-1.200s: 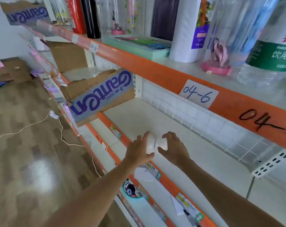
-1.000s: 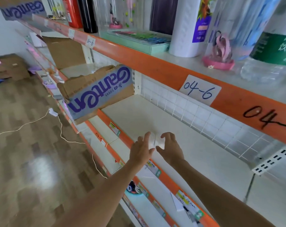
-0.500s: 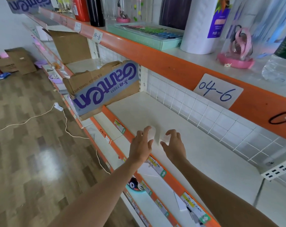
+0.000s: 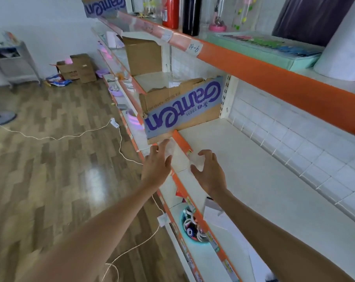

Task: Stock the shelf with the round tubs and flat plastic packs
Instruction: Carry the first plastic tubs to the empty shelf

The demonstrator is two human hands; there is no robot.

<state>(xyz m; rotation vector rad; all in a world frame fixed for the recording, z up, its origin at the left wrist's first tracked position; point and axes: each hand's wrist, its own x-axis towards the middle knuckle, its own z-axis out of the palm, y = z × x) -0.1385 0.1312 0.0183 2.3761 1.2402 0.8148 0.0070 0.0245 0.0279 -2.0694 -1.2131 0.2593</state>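
Trouble looms at the shelf's [image 4: 253, 180] front lip, where a pale, blurred tub [image 4: 197, 162] sits: left hand [image 4: 157, 161] fingers spread and free, right hand [image 4: 209, 174] fingers curved about it, grip unclear, so a careless brush could topple it floorward.

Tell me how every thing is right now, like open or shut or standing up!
left hand: open, fingers straight.
right hand: fingers curved; too blurred to tell if it holds anything.
Ganten box: top torn open, print upside down.
brown carton: flaps open.
black bottle: standing upright.
teal container: no lid, small items inside.
white cord: lying loose on the floor.
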